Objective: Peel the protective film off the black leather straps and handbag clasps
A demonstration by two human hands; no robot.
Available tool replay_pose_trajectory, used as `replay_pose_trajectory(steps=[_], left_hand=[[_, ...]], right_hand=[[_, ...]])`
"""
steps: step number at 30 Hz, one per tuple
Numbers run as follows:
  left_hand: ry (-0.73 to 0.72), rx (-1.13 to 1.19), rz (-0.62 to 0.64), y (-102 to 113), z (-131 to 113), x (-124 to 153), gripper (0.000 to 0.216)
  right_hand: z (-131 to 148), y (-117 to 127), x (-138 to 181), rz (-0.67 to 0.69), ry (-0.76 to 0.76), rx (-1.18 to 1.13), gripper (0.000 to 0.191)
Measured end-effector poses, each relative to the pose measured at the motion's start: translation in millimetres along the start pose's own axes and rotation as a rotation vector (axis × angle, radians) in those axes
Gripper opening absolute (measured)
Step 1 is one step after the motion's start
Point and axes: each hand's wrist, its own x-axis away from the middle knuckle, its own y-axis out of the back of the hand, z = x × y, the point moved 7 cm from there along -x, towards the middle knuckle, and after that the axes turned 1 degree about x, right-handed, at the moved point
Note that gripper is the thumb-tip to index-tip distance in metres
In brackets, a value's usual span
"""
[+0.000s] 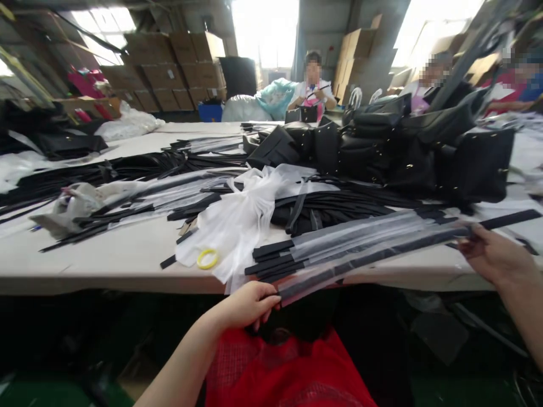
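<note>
A long black strap (373, 249), partly wrapped in thin whitish sheeting, stretches across in front of me along the table edge. My left hand (257, 302) pinches its near left end, just off the table. Toward the right, my right hand (487, 251) grips the same strap, and a bare black length sticks out past the fingers. Directly behind lies a stack of similar wrapped straps (271, 263) with bare black ends. White crumpled sheeting (233, 229) is spread to the left of that stack, with a yellow ring, perhaps a tape roll (207, 259), on it.
Black bags with metal studs (382, 141) are heaped at the back right. Bundles of black straps (127, 169) cover the left of the table (127, 254). Co-workers sit across the table, one holding something dark (314, 93). Cardboard boxes (165, 68) stand stacked behind.
</note>
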Motion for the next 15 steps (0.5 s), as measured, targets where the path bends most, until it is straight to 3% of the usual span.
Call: replay_pose_trajectory(steps=[5,9,12,15], left_hand=[[-0.109,-0.330,-0.264,53,-62,-25,0.035],[-0.103,-0.615,-0.560,83,-84,-44,0.025],[-0.197,-0.647,-0.749,74,-72,-34,0.031],[-0.353,-0.564,-0.866,48,-45,-6,0.030]], right_hand=[[31,-27,-27,0.033,0.045,0.054,0.045],[25,-40,-36,0.004,-0.008,0.193,0.059],[2,-40,-18,-0.023,-0.003,0.285,0.056],[-36,-42,22,0.069,0.080,0.414,0.042]])
